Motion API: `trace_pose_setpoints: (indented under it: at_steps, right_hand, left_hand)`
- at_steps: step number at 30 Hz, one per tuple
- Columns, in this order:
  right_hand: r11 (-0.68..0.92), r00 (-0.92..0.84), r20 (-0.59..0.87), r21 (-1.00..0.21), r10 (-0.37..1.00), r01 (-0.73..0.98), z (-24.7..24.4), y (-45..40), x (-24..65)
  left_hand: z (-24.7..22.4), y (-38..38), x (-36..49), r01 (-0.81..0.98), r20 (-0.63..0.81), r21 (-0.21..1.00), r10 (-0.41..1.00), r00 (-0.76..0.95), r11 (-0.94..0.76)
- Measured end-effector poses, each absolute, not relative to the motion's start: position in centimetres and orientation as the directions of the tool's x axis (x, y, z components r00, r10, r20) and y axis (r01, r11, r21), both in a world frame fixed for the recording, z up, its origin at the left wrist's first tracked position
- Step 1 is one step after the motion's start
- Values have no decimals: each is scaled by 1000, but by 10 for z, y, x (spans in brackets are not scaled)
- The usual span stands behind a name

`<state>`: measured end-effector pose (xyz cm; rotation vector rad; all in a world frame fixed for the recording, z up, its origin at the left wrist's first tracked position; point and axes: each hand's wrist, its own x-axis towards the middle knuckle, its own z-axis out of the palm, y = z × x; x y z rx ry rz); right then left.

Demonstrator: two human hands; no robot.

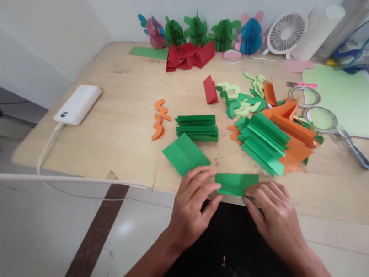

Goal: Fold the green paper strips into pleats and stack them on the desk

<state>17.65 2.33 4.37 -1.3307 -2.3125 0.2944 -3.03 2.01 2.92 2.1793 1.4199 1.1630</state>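
A flat, rectangular strip of green paper (236, 183) is lying at the near edge of a pale wooden tabletop (127, 148), between the two hands, its long axis running nearly from 9 to 3 o'clock (12 pointing away from the wearer). The bare left hand (195, 205) is reaching in from the strip's 8 o'clock side, so that the strip is lying toward its 2 o'clock; its index fingertip and thumb are meeting the left end, though whether they are pinching it cannot be told. The bare right hand (274, 210) is gripping the opposite end between thumb and curled fingers, the strip lying toward its 10 o'clock. Neither hand is standing clearly nearer. Between 9 and 10 o'clock of the strip, a creased green paper sheet (184, 153) is spreading to the left fingers. Farther out, a pleated dark-green paper stack (197, 127) is resting toward 10 o'clock, and a folded bright-green paper pile (263, 143) is lying toward 1 o'clock, partly covering folded orange paper pieces (295, 151).
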Motion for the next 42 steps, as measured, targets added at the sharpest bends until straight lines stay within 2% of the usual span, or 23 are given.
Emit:
trace_pose_setpoints:
  at_steps: [7, 15, 17, 20, 25, 33, 42]
  right_hand:
    - [491, -382, 332, -362, 862, 793, 40, 29, 178]
    - [383, -275, 400, -220, 874, 897, 27, 32, 176]
    - [376, -274, 396, -208, 877, 903, 25, 32, 176]
    - [381, -284, 393, -196, 875, 903, 25, 33, 176]
    - [390, -297, 380, -197, 876, 899, 24, 36, 176]
    - [373, -278, 361, -228, 890, 900, 23, 38, 175]
    - [382, -299, 369, -177, 880, 907, 22, 41, 173]
  left_hand:
    - [20, 17, -13, 684, 433, 635, 899, 67, -357]
    - [14, 22, -2, 779, 498, 543, 867, 1, -313]
    - [11, 17, 0, 794, 542, 501, 840, 22, -345]
    - [5, 9, 5, 789, 585, 415, 797, 150, -453]
    - [-1, 2, 10, 775, 480, 359, 815, 325, -521]
    - [-8, -3, 12, 812, 459, 324, 831, 314, -486]
    - [-12, -5, 17, 842, 474, 296, 835, 281, -451]
